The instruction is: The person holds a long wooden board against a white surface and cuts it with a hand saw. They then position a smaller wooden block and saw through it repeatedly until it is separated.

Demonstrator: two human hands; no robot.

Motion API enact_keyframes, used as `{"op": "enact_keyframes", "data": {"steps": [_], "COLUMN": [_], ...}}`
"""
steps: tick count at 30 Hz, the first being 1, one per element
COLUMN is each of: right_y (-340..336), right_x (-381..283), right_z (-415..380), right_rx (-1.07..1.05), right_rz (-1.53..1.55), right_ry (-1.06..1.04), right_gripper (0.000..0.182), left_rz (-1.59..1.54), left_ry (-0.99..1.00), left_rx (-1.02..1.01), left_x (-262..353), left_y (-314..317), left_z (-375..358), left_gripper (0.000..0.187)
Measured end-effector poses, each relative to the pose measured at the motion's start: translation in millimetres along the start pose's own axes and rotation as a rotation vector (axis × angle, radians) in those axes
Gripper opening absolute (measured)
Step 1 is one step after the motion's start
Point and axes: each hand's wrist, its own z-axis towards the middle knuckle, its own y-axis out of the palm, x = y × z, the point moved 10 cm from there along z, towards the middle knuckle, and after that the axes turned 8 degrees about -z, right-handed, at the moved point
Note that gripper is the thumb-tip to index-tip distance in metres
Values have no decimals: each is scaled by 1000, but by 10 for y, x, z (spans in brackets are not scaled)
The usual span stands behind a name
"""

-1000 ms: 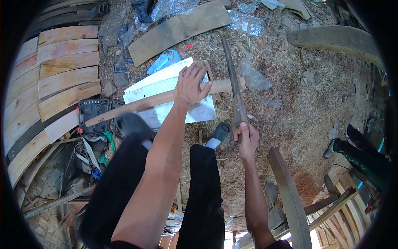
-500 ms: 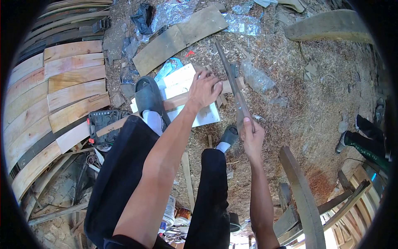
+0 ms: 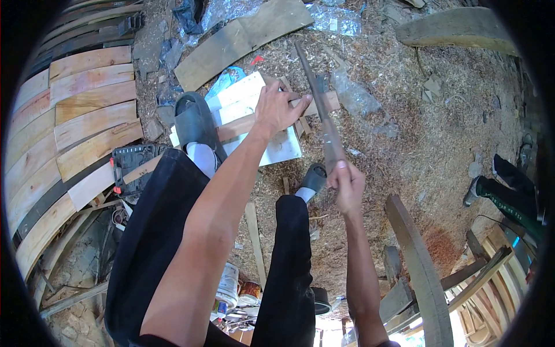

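My left hand [image 3: 277,108] grips a narrow wooden strip [image 3: 237,126] that lies across a white board [image 3: 281,146]. My right hand [image 3: 347,184] is closed on the near end of a long thin saw [image 3: 325,118], its far end pointing up and left. The saw crosses the strip just right of my left hand, near the strip's far right end. A sandaled foot [image 3: 197,124] stands against the strip on the left; the other foot [image 3: 313,180] is on the ground.
Curved planks [image 3: 97,110] lie in rows at the left, beside an open tool case [image 3: 134,170]. A wide board [image 3: 243,37] lies ahead. Upright curved timber [image 3: 421,266] is at the lower right. Another person's legs [image 3: 500,196] show at the right edge.
The view has shifted slightly, so most things appear a little higher and further left. Both hands keep their holds, and the saw still lies across the strip.
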Motion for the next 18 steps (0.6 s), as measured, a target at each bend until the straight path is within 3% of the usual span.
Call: {"op": "enact_keyframes", "data": {"steps": [2, 6, 9, 18], "right_y": [-102, -120, 77, 138], "right_x": [188, 24, -230, -458], "right_z": [40, 34, -50, -284], "right_rx": [7, 57, 3, 58], "right_rz": [127, -196, -466, -519], "right_ry": [69, 31, -109, -101], "right_gripper": [41, 42, 35, 30], "left_rz": [18, 52, 60, 55], "left_ry": [-10, 9, 8, 31], "left_rx": [7, 33, 28, 69], "left_x": [39, 32, 11, 5], "left_y": [-40, -23, -5, 3], "left_z": [-6, -4, -6, 9], "left_gripper": [59, 54, 53, 48]}}
